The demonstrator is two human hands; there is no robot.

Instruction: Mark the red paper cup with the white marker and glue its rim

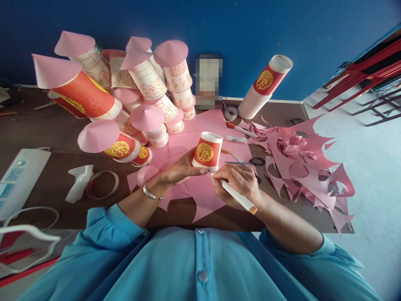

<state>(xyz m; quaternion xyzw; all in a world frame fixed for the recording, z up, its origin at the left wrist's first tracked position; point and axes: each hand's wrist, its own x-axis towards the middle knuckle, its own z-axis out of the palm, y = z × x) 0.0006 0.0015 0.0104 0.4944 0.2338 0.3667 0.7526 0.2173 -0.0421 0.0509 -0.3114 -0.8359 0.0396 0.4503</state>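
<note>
A red paper cup with a yellow round emblem and white rim is held in my left hand, its open end up. My right hand grips a white marker with an orange end; its tip meets the lower edge of the cup, and the exact contact is hidden by my fingers. Pink paper lies under both hands. Just beyond my right hand are scissors with black handles.
Decorated cup towers with pink cone tops stand at the left. Cut pink scraps cover the right side. A tall cup stack, a tape roll and a glue stick lie toward the wall. A power strip is far left.
</note>
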